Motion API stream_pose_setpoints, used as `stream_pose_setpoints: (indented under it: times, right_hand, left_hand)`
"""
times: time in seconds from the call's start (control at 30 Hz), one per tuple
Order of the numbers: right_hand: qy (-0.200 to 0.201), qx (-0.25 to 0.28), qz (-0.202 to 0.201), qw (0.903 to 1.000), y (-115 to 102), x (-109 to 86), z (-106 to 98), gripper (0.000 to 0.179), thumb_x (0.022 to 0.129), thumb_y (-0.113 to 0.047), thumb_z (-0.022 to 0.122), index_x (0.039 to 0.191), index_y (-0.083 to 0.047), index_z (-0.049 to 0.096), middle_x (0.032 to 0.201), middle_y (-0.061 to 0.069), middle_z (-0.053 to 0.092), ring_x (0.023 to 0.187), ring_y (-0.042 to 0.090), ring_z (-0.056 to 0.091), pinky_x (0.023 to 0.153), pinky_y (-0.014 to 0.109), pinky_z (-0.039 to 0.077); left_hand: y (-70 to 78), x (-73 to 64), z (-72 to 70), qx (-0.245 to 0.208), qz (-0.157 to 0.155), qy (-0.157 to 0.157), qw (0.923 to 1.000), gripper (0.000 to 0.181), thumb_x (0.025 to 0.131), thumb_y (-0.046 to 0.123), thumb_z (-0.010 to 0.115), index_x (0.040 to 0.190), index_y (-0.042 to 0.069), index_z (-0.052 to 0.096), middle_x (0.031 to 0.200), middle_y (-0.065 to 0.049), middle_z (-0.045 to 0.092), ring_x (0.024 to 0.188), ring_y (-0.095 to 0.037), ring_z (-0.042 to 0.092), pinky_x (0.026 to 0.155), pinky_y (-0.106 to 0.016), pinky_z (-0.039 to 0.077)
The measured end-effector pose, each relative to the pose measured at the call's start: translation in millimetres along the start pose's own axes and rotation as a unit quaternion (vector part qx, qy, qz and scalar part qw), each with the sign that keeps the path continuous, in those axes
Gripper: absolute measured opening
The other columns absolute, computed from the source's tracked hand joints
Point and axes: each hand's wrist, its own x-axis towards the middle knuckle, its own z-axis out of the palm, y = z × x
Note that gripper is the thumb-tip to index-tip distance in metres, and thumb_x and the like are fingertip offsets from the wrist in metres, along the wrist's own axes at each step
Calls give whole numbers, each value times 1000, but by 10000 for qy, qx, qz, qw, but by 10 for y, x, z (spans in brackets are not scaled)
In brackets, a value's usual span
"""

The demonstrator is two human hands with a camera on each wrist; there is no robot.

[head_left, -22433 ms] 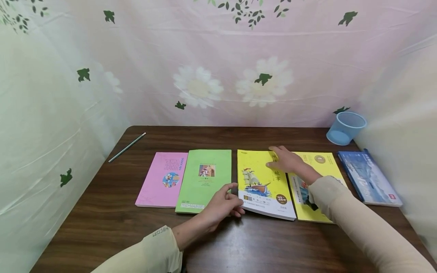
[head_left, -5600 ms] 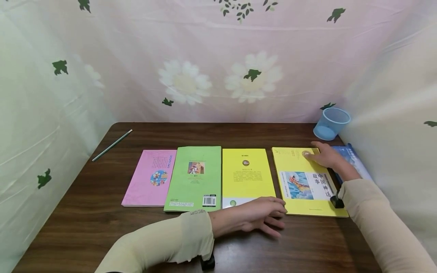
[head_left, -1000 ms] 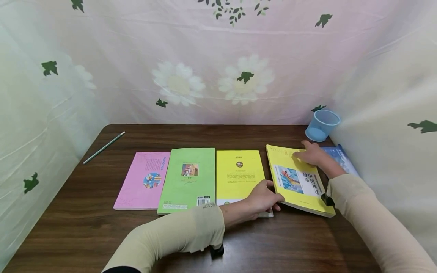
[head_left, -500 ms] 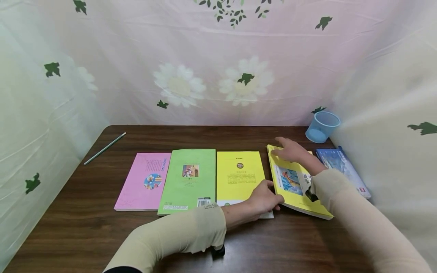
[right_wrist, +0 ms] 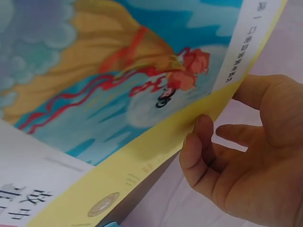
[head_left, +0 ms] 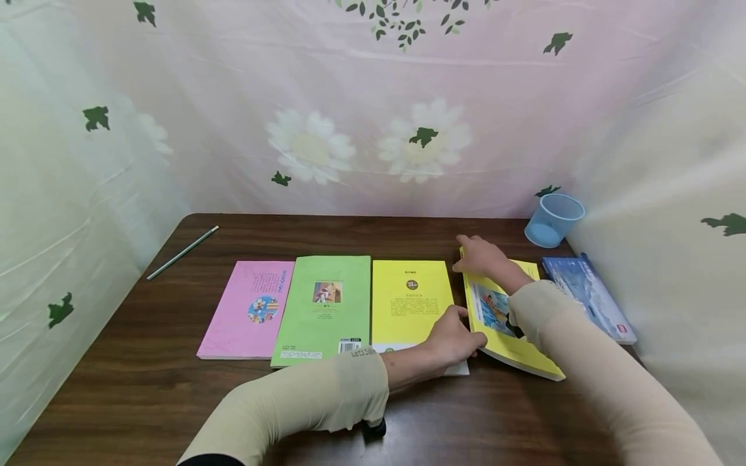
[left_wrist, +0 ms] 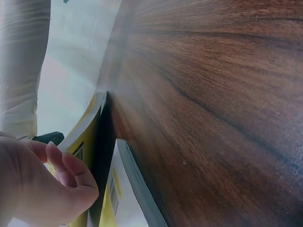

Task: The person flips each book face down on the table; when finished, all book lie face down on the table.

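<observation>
My left hand (head_left: 445,343) pinches the near left edge of a yellow paperback book (head_left: 509,346) with a blue picture on its cover, and that left side is raised off the table. In the head view my right hand (head_left: 489,260) lies at the book's far left corner. The right wrist view shows the right hand's thumb passing behind the edge and curled fingertips (right_wrist: 193,151) against the cover's border. Another yellow book (head_left: 410,291), back cover up, lies just left, partly under my left hand. Part of the held book is hidden by my right sleeve.
Further left lie a green book (head_left: 326,317) and a pink book (head_left: 245,323). A blue book (head_left: 591,298) sits at the right beside the curtain wall. Behind it stands a blue plastic cup (head_left: 550,223). A thin stick (head_left: 182,252) lies at the back left of the table (head_left: 128,362).
Over the last second my right hand has slid left along the book's far edge to its left corner. The book's left side has tipped up more. My left hand has stayed in place.
</observation>
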Motion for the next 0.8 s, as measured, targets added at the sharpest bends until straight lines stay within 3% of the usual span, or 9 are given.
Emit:
stream_pose_setpoints:
  times: [0.43,0.67,0.8]
  right_hand:
    - [-145,-474,68,9987,-100,42,5,75,89,-16,60,155,0,28,151,33,36,104,43,54,89,54,49]
    - [-135,-461,29,9988,-104,48,11,74,91,-16,59,155,0,27,151,35,35,108,45,54,92,56,50]
    - [-150,-488,14,9987,-119,46,0,74,91,-16,60,155,1,27,150,36,36,108,44,55,94,55,51]
  left_hand:
    - [10,-29,11,72,29,-41,10000,45,84,4,70,124,8,50,63,-3,57,52,-13,49,50,-23,39]
    - [16,-51,21,217,134,12,9997,48,84,4,70,127,7,50,67,-3,55,55,-12,47,51,-23,39]
    - [4,-56,30,172,104,21,9998,49,84,6,70,129,8,50,65,-3,57,54,-16,53,52,-23,41]
